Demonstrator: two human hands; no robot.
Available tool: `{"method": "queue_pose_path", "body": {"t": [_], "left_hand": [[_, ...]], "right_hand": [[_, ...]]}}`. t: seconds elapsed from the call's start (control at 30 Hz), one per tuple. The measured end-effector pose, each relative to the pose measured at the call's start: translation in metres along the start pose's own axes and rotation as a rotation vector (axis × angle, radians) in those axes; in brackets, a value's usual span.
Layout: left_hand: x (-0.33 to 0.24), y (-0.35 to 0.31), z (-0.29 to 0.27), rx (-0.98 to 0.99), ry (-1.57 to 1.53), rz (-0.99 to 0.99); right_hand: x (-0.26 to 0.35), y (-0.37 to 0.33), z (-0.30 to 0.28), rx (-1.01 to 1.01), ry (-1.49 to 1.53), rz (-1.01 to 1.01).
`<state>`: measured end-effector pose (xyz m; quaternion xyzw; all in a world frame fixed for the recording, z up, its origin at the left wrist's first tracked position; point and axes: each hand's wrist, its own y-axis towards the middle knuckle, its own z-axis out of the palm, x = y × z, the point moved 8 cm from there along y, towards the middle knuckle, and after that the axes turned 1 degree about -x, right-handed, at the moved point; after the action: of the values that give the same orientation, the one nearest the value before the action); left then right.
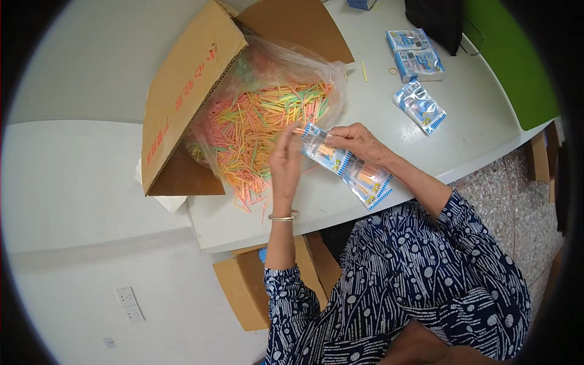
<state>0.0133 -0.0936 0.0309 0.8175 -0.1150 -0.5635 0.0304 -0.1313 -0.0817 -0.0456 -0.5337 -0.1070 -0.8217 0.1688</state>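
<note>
Box [188,97] at 10–11 o'clock, cardboard, tipped open; its back inside is hidden by the clear bag [336,76] of coloured sticks [261,131] spilling toward me. Lower carton [234,289] at 7 o'clock, below the counter [468,134], partly covered by my sleeve.

My left hand [286,159], just left of centre: fingers raised close together at the packet's end, blurred; cannot tell how far open, or whether they grip anything. Stick ends show there, smeared.

Packet [324,151], blue and clear, just off centre at 1 o'clock, over the counter. My right hand [359,143], 2 o'clock, is closed on it, thumb on top; underside fingers hidden. Second packet [368,182], 3 o'clock, meets it; glare, cannot tell if joined.

Blue-striped item [361,3] near 1 o'clock, cut off by the rim. Loose packet [420,106] at 2 o'clock, shiny; stacked packets [420,64] beyond.
</note>
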Motion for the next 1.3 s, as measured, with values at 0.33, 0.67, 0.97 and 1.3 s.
{"method": "queue_pose_path", "body": {"t": [0.33,0.67,0.97,1.3], "left_hand": [[-0.021,-0.015,0.036,0.134,-0.051,0.077],[-0.019,-0.027,0.060,0.293,-0.208,-0.116],[-0.010,-0.065,0.094,0.229,-0.073,-0.063],[-0.001,-0.058,0.047,0.177,0.366,0.135]], "right_hand": [[0.016,-0.016,0.000,0.106,-0.225,0.058],[0.016,-0.047,-0.006,0.111,-0.266,0.143],[0.014,-0.079,-0.023,0.183,-0.526,0.200],[0.094,-0.111,-0.122,-0.760,-1.395,-0.323]]}}
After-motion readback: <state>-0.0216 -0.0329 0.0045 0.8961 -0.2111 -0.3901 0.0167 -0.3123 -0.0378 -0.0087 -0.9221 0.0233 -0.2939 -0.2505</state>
